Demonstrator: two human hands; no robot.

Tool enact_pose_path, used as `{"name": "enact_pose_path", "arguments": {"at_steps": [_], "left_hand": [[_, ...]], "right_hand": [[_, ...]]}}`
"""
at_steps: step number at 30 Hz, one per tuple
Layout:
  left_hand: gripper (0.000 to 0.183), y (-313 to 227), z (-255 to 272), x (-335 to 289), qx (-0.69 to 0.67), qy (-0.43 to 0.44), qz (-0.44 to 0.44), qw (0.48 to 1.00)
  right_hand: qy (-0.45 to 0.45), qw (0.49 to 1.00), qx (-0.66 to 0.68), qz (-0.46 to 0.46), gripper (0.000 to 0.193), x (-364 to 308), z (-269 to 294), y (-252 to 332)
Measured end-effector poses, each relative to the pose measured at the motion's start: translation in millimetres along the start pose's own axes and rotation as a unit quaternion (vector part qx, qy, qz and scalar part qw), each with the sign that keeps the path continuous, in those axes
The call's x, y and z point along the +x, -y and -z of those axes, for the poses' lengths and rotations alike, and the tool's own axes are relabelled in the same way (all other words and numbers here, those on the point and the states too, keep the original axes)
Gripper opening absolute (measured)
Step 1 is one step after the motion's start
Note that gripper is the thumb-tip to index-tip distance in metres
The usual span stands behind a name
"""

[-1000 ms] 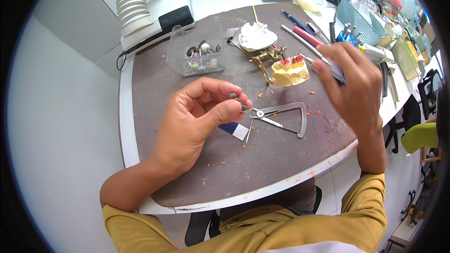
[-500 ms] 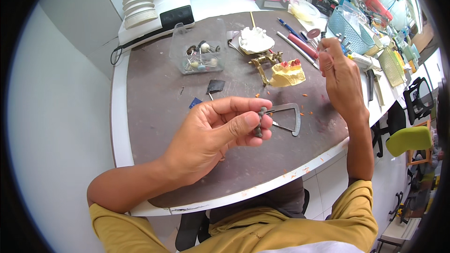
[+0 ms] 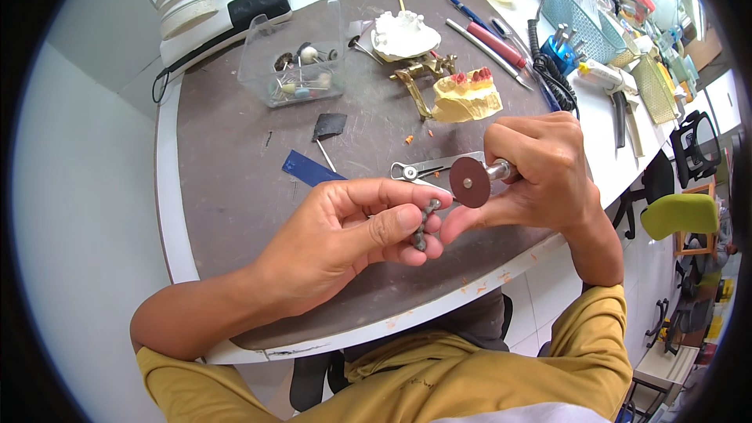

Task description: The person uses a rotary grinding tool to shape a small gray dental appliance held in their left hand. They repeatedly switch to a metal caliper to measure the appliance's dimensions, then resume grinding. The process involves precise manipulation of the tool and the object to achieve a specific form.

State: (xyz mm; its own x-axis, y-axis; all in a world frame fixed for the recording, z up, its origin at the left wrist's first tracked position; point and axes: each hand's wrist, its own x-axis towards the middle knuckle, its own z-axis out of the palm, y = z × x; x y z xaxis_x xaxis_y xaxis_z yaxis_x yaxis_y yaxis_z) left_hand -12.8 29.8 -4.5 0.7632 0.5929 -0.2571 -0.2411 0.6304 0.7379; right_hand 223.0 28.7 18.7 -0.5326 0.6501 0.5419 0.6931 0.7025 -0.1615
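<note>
My left hand (image 3: 337, 239) pinches a small, knobbly grey metal dental casting (image 3: 424, 225) between thumb and fingers, above the near part of the table. My right hand (image 3: 544, 172) is closed around a metal rotary handpiece (image 3: 500, 170). Its reddish-brown cutting disc (image 3: 470, 188) faces me, just right of the casting and apart from it. The right thumb reaches over to the left fingertips. Whether the disc spins I cannot tell. Beneath the hands lies a metal caliper (image 3: 409, 172), partly hidden by the disc and fingers.
Beyond the hands stand a yellow dental model with red teeth (image 3: 468, 98), a brass articulator (image 3: 415, 82) and a white cast (image 3: 403, 35). A clear box of polishing burs (image 3: 301, 86) sits left. Right are a blue bur stand (image 3: 560, 51) and a coiled black cord (image 3: 548, 70).
My right hand has come down and inward from the far right, bringing the handpiece and disc beside the casting. My left hand keeps its pinch. The view has shifted slightly.
</note>
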Motion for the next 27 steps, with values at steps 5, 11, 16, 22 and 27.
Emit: {"name": "enact_pose_path", "arguments": {"at_steps": [5, 11, 16, 22, 27], "left_hand": [[0.03, 0.0, -2.4, 0.8, 0.026, -0.01, 0.008, 1.0], [0.031, 1.0, -0.3, 2.1, 0.037, -0.007, 0.015, 0.999], [0.03, 0.3, -0.6, 2.4, 0.034, -0.011, 0.018, 0.999], [0.028, -0.7, -0.1, 1.7, 0.042, -0.012, 0.022, 0.999], [0.028, -2.1, -0.7, 1.7, 0.05, -0.013, 0.027, 0.998]], "right_hand": [[0.022, 1.0, -0.021, 0.007, 0.061, -9.0, -5.6, -6.0], [0.005, 0.999, -0.027, 0.021, 0.061, -11.0, -8.7, -4.2], [0.007, 0.999, -0.026, 0.02, 0.061, -11.8, -9.5, -4.5], [0.013, 0.999, -0.024, 0.024, 0.06, -11.1, -10.2, -3.4], [0.026, 0.999, -0.027, 0.03, 0.059, -11.5, -9.6, -4.1]]}}
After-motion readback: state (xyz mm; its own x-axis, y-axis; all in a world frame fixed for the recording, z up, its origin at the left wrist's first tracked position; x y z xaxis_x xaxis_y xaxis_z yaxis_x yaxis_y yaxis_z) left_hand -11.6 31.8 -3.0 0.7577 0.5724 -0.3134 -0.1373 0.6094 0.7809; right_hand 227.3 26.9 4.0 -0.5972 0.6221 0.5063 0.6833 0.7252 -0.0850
